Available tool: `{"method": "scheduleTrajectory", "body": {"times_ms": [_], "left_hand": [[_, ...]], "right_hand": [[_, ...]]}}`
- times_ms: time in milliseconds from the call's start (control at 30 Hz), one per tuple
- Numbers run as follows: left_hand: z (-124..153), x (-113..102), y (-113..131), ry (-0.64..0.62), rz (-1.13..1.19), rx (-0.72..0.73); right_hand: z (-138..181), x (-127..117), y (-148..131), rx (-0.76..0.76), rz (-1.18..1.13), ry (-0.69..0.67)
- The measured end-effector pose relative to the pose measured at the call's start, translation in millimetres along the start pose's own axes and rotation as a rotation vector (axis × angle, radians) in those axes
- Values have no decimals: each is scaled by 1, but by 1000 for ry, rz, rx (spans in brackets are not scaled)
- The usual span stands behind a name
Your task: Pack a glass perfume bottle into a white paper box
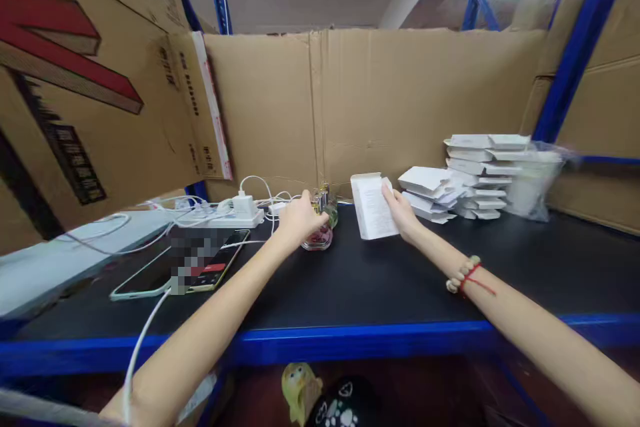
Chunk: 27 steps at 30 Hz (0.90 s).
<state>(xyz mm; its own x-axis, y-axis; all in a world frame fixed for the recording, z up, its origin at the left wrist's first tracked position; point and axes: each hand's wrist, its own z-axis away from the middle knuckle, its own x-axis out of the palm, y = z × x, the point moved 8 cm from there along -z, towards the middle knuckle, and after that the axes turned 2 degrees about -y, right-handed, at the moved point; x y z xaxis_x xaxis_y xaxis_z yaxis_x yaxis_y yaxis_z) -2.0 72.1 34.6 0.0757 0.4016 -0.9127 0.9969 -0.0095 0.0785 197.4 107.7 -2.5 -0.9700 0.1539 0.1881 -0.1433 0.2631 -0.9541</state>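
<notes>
On the black shelf top (380, 280), both bare arms stretch forward. Left hand (299, 219) curls, knuckles up, over a small glass bottle (323, 223) with a metallic cap; its fingers close on the bottle. Right hand (403, 212), a bead bracelet (465, 273) at its wrist, pinches the edge of a small white carton (373, 208), upright, flap open, printed with fine text. Flattened white cartons (475, 180) are stacked just beyond, against corrugated cardboard (380, 93).
</notes>
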Motion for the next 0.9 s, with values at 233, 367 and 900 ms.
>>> {"method": "scheduleTrajectory", "body": {"times_ms": [233,367,900], "left_hand": [[-1,1,-4,-133,-8,34],[-1,2,-16,-258,-51,-3],[-8,20,-6,-151,194,27]], "right_hand": [[8,-1,-6,9,-8,12],[7,2,-6,-34,-1,-3],[-8,-18,-10,-219,133,138]]}}
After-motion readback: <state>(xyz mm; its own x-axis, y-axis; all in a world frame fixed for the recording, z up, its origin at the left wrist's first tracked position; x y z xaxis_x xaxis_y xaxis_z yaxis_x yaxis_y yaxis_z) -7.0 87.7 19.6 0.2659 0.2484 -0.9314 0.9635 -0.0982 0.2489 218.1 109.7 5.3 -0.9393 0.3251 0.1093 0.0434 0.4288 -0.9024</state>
